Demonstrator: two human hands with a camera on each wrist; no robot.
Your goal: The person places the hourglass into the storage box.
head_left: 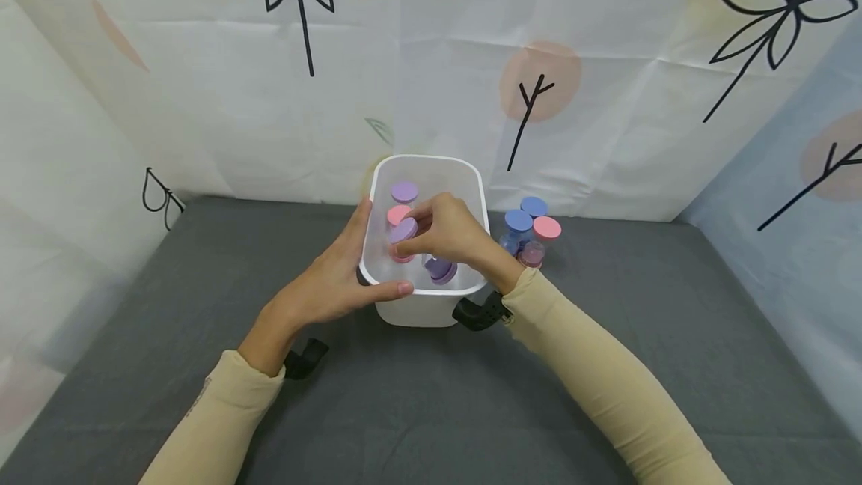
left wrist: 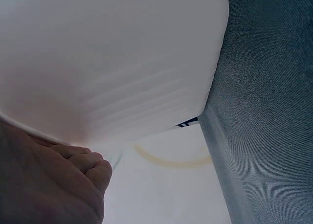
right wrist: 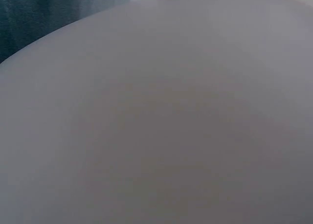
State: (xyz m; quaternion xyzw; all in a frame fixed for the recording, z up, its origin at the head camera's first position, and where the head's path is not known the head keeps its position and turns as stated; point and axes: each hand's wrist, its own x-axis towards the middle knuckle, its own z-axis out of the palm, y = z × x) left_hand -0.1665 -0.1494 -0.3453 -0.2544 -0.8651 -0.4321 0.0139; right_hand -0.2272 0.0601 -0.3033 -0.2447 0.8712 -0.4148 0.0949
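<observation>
A white plastic bin (head_left: pixel 414 309) stands on the grey cloth. My left hand (head_left: pixel 330 275) rests against its near left corner, thumb along the front rim and straight fingers along the left wall. In the left wrist view, those fingers (left wrist: pixel 88 163) lie against the bin's outer wall (left wrist: pixel 122 53). Inside the bin, my right hand (head_left: pixel 447 230) pinches a purple-capped bottle (head_left: pixel 404 230) by its cap; its body is hidden. Around it are another purple-capped bottle (head_left: pixel 404 191), a pink-capped bottle (head_left: pixel 398 214), a second pink cap, partly covered, and a tilted purple-capped bottle (head_left: pixel 441 270).
Right of the bin, two blue-capped bottles (head_left: pixel 518 221) and a pink-capped bottle (head_left: pixel 546 228) stand close together. A patterned white backdrop (head_left: pixel 438 96) rises behind the cloth-covered table (head_left: pixel 417 410). The bin's pale wall (right wrist: pixel 161 111) fills most of the right wrist view.
</observation>
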